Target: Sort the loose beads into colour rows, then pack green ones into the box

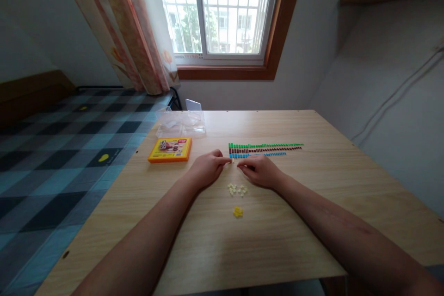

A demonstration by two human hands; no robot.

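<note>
My left hand [207,168] rests on the wooden table [312,203] with its fingers pinched together, the tips pointing right at a tiny pale piece I cannot make out. My right hand [261,170] faces it, also pinched, fingertips a little apart from the left ones. Just beyond the hands lie three rows of small beads: green [265,145], dark brown [265,150] and blue [258,154]. Near my wrists sits a loose cluster of pale cream beads [237,189], and closer to me a small clump of yellow beads [237,212].
An orange-yellow flat box [170,149] lies left of the hands, with a clear plastic container [180,123] behind it. A bed with a blue checked cover [58,157] borders the table's left edge. A window and curtain are behind; a wall runs along the right.
</note>
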